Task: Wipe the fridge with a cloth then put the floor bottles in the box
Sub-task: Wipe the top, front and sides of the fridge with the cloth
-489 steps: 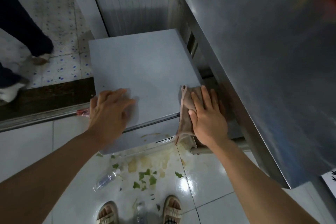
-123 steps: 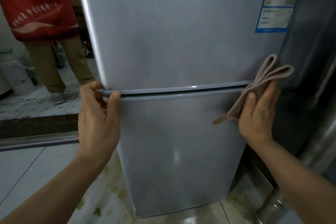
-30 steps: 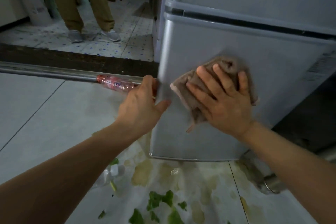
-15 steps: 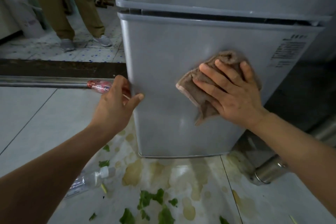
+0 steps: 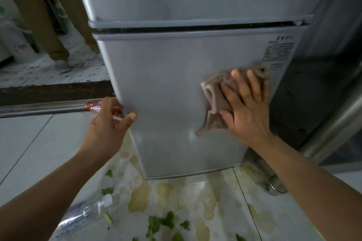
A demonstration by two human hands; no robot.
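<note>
**Lower Fridge Door: Wiping Position, Left to Right**

At the far left, beyond a dark threshold and a metal floor rail [image 5: 39, 108], a second person's legs [image 5: 52, 31] in tan trousers stand on a speckled floor. A red-tinted bottle [image 5: 94, 106] lies along the rail, its near end hidden behind my left hand.

My left hand [image 5: 106, 123] grips the left edge of the lower door of the fridge [image 5: 166, 88]: the thumb lies flat on the door front and the fingers curl around the edge out of sight. This hand carries nothing else.

Low on the left, a clear plastic bottle [image 5: 86, 213] with a white cap lies on its side on the white floor tiles [image 5: 29, 152], partly covered by my left forearm. Green leaf scraps [image 5: 158, 223] and yellowish spill stains [image 5: 140, 195] are spread over the tiles in front of the fridge base.

The fridge stands upright, grey, with a dark seam between its upper and lower doors. A printed label [image 5: 279, 51] sits at the upper right of the lower door.

My right hand [image 5: 246, 107] presses a brown cloth [image 5: 215, 101] flat against the lower door, right of centre and just below the label. The fingers are straight and spread (no pinch is visible); the cloth bunches at the left of the palm and one corner hangs below it.

At the far right, a stainless-steel unit [image 5: 333, 119] stands beside the fridge, and its foot [image 5: 276, 186] rests on the tiles near the fridge's lower right corner.
</note>
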